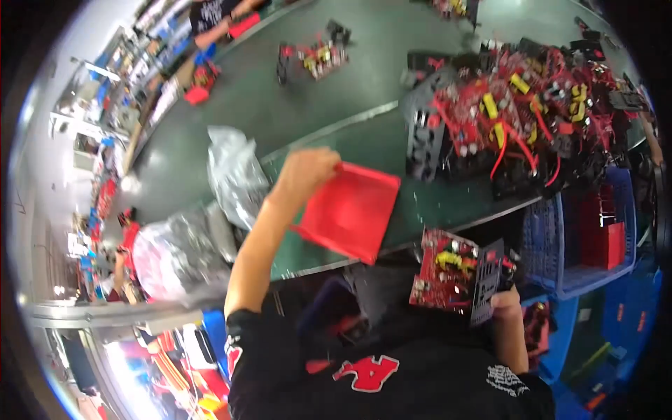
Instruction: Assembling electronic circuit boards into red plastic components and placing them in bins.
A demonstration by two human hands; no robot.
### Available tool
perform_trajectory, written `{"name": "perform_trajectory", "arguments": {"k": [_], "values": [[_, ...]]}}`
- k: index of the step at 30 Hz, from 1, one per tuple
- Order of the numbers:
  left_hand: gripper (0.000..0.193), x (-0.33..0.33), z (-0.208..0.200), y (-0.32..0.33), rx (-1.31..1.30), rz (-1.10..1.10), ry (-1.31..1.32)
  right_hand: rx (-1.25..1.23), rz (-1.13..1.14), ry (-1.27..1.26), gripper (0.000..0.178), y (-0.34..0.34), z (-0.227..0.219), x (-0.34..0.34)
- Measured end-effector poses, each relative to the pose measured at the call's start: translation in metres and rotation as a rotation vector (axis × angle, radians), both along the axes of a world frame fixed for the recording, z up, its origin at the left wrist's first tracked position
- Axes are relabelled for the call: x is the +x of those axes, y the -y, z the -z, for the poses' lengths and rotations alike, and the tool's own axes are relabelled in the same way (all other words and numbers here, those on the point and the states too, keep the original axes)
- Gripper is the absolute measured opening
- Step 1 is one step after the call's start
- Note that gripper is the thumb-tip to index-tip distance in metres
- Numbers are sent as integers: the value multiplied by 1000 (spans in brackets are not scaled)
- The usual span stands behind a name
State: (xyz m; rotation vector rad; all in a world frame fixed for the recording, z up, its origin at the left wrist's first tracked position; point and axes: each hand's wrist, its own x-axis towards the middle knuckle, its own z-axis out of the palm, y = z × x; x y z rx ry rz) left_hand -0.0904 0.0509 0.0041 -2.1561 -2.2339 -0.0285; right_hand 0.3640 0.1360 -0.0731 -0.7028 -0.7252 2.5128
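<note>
My left hand (311,168) is closed on the far left edge of a red square plastic tray or housing (350,210), which is tilted over the green table. Low on the right, my right hand (505,302) grips a circuit board assembly (444,273) by its black slotted end plate (486,280). That board is red with yellow parts and hangs in front of the table's near edge, apart from the red tray. Some of my right fingers are hidden behind the plate.
A big heap of red circuit boards (518,112) with wires covers the right of the table. Plastic bags (234,171) lie on the left. Another board assembly (318,57) sits farther back. A blue crate (549,245) stands at the right. A co-worker's hand (213,33) shows at upper left.
</note>
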Motion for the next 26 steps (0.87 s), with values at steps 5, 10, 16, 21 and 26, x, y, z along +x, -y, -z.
{"name": "perform_trajectory", "arguments": {"k": [5,10,16,21,26], "values": [[24,-3,-14,2,-223,37,-46,16,-66,-9,83,5,8,5],[23,0,-45,19,174,51,129,24,-121,-43,81,8,8,1],[21,9,-86,66,101,-753,-274,88,-103,-8,81,5,6,7],[12,53,-35,89,236,-350,-109,92,-161,-10,84,-1,10,-1],[22,123,-4,67,540,-175,186,171,-114,-43,84,5,6,-12]]}}
